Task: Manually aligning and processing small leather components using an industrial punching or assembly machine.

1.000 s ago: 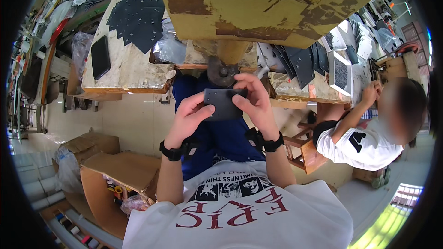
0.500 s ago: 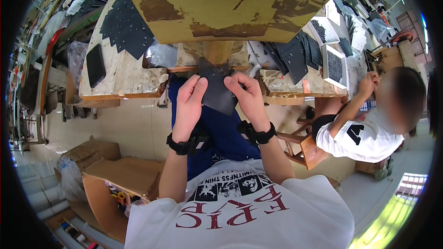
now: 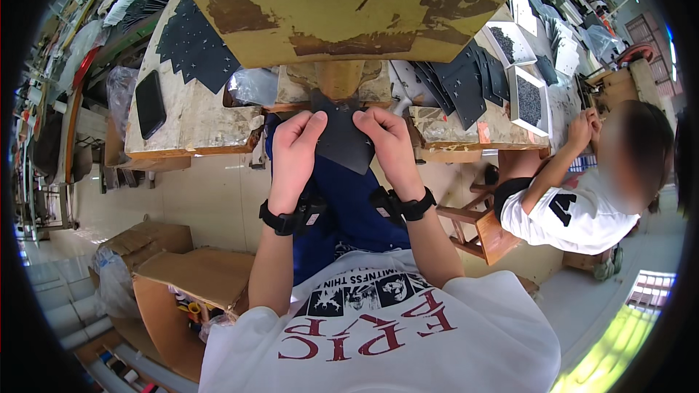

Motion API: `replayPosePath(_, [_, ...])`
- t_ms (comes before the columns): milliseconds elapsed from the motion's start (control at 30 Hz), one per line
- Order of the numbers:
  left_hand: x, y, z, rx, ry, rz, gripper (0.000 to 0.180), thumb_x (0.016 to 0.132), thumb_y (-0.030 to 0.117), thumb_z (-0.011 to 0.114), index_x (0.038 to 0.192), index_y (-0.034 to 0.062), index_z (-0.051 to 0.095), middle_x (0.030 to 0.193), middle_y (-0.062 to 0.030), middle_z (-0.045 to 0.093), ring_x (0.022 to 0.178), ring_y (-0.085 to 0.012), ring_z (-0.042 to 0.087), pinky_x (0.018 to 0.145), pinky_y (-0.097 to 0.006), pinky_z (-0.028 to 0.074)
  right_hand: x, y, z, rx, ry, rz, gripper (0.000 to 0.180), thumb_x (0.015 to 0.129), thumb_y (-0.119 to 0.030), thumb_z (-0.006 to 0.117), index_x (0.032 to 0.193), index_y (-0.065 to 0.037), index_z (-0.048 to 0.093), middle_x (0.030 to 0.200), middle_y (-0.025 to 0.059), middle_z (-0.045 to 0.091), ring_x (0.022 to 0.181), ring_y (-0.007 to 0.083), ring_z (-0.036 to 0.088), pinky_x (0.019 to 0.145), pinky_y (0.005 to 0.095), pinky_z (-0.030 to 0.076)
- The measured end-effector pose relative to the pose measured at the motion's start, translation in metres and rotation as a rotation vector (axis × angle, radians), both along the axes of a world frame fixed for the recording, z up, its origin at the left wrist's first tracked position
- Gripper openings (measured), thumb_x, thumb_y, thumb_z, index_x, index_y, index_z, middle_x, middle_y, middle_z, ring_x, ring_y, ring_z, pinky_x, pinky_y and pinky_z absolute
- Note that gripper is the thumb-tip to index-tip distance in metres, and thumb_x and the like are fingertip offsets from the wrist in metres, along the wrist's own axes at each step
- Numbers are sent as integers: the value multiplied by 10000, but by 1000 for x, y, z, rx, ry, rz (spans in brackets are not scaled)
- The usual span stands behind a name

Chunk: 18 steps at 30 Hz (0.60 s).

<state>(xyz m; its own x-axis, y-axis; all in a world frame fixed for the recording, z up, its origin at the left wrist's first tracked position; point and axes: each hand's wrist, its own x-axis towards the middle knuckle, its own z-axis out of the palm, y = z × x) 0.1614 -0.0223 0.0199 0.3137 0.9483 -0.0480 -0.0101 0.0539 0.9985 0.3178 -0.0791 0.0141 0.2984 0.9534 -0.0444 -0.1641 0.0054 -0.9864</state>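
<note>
A flat, dark grey sheet piece [image 3: 344,141] with small marks lies under the spindle-like lower part [image 3: 338,78] of a worn yellow machine [image 3: 349,11]. Its near corner points toward my lap. My left hand [image 3: 295,149] pinches the left edge between thumb and curled fingers. On the opposite edge, my right hand [image 3: 393,151] grips the same piece, thumb on top. The far end of the piece sits in the shade below the machine, so its contact there is hard to see.
Fanned dark pieces [image 3: 195,47] and a black phone [image 3: 151,105] lie on the left bench. More dark pieces [image 3: 460,87] and white trays of small dark parts [image 3: 528,102] are on the right. A co-worker [image 3: 582,207] sits at right; a cardboard box [image 3: 191,276] stands lower left.
Both hands and the dark sheet piece have shifted slightly forward, toward the machine. My grip on it stays the same.
</note>
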Motion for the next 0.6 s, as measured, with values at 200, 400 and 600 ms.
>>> replayPosePath(200, [0,-2,3,-96,-31,34,374,951,156,589,633,46,427,591,81,339,567,-21,286,499,-242,228,-2,-1,5,-23,5,-13,293,931,-203,628,710,-20,569,655,-69,483,646,24,411,576,219,345])
replayPosePath(400, [-2,-2,7,-164,-140,-14,318,949,188,589,658,73,533,603,89,452,523,-1,371,459,-198,256,1,0,4,-22,3,20,303,932,-209,623,696,-30,562,646,-73,472,633,22,405,564,219,337])
replayPosePath(600, [-4,-1,5,-197,-186,-50,257,935,239,589,733,85,629,619,72,518,516,-7,418,466,-185,279,3,3,5,-15,80,44,281,945,-188,595,703,-47,580,662,-78,494,637,19,424,578,212,349])
